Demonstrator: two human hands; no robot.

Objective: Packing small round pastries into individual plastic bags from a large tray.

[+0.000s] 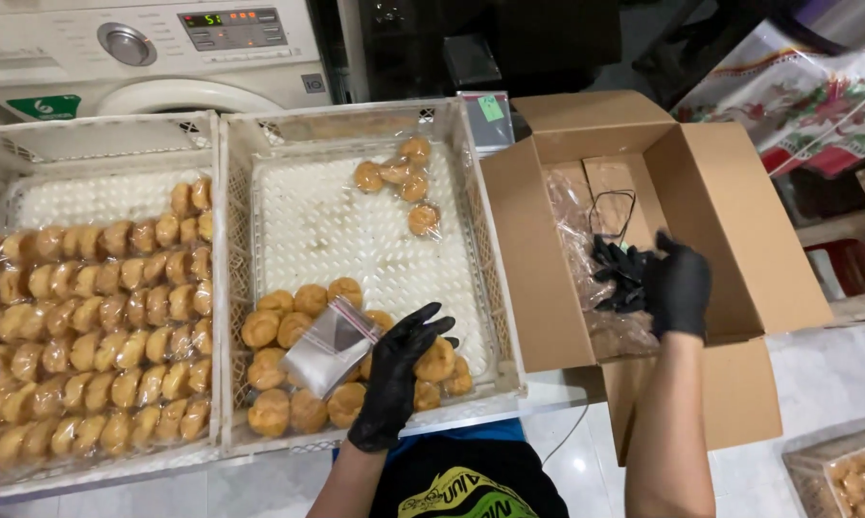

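Left hand [394, 379] pinches a small clear bag [329, 345] loosely; it could slip onto the pastries [289, 331]. Right hand [677, 285] is clamped on a black glove [617, 273].

Two white plastic crates sit side by side on a low bench [548, 388], of which only a pale strip shows along their front edge. The left crate [97, 134] is packed with rows of golden round cookies in clear wrap. The right crate [356, 120] is lined with plastic and holds looser clusters of the same cookies. Just beside it stands an open cardboard box [739, 259], its front flap hanging down over the white tiled floor [826, 384].
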